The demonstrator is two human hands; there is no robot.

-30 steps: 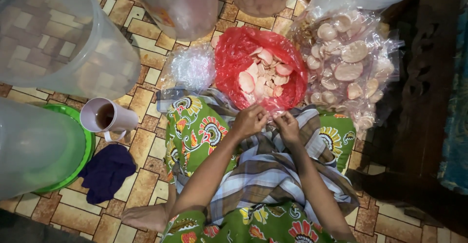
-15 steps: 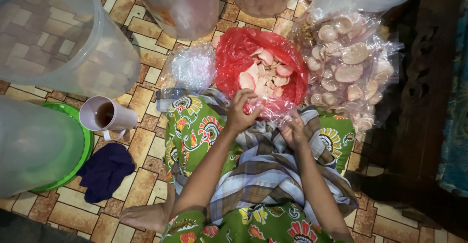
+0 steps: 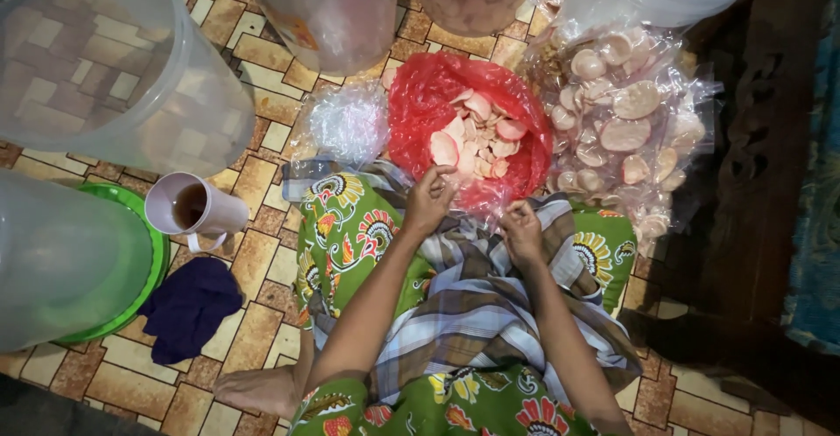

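Note:
A red plastic bag [image 3: 420,104] lies open on the tiled floor before my lap, holding several pale pink round crackers [image 3: 477,134]. My left hand [image 3: 429,200] reaches to the bag's near rim, fingers curled right beside the nearest crackers; whether it grips one is not visible. My right hand [image 3: 522,230] rests on my checked cloth [image 3: 472,305], fingers pinched on a small clear plastic bag [image 3: 492,210] just below the red bag.
A large clear bag of crackers [image 3: 626,121] lies at right. A crumpled clear bag [image 3: 346,125] lies left of the red one. Big clear tubs [image 3: 105,60] ring the back and left. A mug of dark drink [image 3: 188,209], a green lid [image 3: 144,226] and a dark cloth [image 3: 188,305] sit at left.
My left hand has left the right one at my lap and moved up to the red bag's rim. The right hand has stayed low on the cloth.

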